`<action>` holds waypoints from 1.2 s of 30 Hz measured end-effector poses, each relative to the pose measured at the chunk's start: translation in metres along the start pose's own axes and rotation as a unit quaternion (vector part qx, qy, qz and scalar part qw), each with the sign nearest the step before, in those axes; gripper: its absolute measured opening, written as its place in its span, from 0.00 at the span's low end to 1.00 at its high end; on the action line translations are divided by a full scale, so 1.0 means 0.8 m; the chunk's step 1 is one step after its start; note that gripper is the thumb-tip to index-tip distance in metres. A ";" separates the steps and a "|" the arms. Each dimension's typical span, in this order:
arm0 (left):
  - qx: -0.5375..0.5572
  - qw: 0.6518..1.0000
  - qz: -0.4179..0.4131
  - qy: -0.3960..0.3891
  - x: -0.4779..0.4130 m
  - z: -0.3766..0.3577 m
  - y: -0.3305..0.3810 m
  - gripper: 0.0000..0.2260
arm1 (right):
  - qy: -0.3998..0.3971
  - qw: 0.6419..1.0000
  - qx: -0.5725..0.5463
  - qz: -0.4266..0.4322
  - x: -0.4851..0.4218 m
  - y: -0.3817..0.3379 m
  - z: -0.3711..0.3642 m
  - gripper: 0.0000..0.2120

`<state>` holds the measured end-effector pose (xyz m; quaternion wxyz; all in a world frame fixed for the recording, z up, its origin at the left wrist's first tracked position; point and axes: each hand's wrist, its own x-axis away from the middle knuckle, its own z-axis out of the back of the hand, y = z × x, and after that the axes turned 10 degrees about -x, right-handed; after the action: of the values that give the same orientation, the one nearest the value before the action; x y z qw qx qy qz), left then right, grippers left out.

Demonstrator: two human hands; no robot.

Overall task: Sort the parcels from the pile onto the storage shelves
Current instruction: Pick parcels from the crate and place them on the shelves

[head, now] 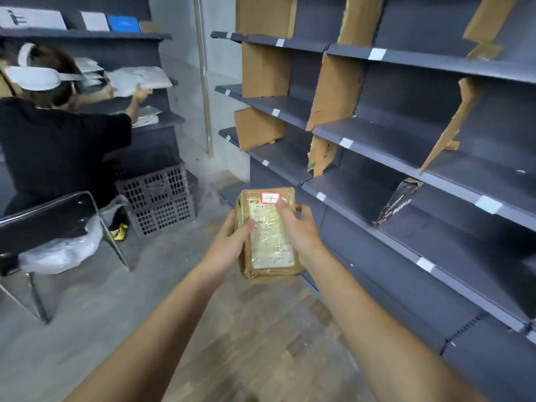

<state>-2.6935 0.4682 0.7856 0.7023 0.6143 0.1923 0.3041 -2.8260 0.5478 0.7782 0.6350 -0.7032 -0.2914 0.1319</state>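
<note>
I hold a small brown cardboard parcel (268, 248) wrapped in clear tape in front of me, with both hands. It carries a shipping label and a red-edged sticker marked "18" (270, 197) at its far end. My left hand (232, 242) grips its left side, thumb across the top. On the right side my right hand (298, 230) holds it, thumb on the label. The dark grey storage shelves (400, 181) run along my right, split by cardboard dividers (336, 91). A black packet (397, 200) leans in one bay.
A person in a black shirt (55, 146) stands at the left, handling pale bags on another shelf unit (145, 79). Two stacked grey crates (159, 195) sit on the floor beside them. A black chair (49, 219) with a plastic bag under it stands at the near left.
</note>
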 end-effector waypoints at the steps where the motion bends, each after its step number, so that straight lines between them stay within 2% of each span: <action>1: -0.002 1.000 0.004 0.006 -0.030 0.013 0.002 0.14 | -0.003 1.000 0.001 -0.005 -0.030 -0.004 -0.016 0.15; 4: -0.006 1.000 0.011 0.024 -0.110 0.052 0.011 0.14 | -0.009 1.000 0.007 -0.013 -0.114 -0.012 -0.068 0.15; 12: 0.006 0.997 0.037 0.068 -0.284 0.172 0.007 0.12 | -0.047 0.997 0.051 -0.020 -0.272 -0.033 -0.214 0.28; 15: 0.009 0.998 0.027 0.054 -0.352 0.217 -0.002 0.13 | -0.046 0.997 0.062 -0.017 -0.332 -0.036 -0.266 0.28; 20: 0.022 1.000 0.015 0.015 -0.476 0.296 -0.008 0.14 | -0.019 0.999 0.038 -0.014 -0.440 -0.029 -0.352 0.22; 24: 0.030 0.999 0.027 -0.017 -0.569 0.357 -0.001 0.13 | 0.022 0.999 0.042 -0.024 -0.509 -0.044 -0.418 0.32; 28: 0.025 0.998 0.035 -0.036 -0.654 0.399 0.006 0.17 | 0.062 0.996 0.070 -0.002 -0.573 -0.068 -0.460 0.16; 32: 0.015 0.997 0.049 -0.050 -0.721 0.421 0.002 0.17 | 0.077 0.992 0.095 0.005 -0.631 -0.072 -0.489 0.23; 36: -0.005 0.996 0.069 -0.057 -0.792 0.435 -0.002 0.16 | 0.078 0.994 0.081 -0.017 -0.691 -0.066 -0.506 0.22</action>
<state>-2.9387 -0.2113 0.7779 0.6923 0.6390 0.1082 0.3173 -3.0539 -0.1005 0.7920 0.7126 -0.6527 -0.2414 0.0886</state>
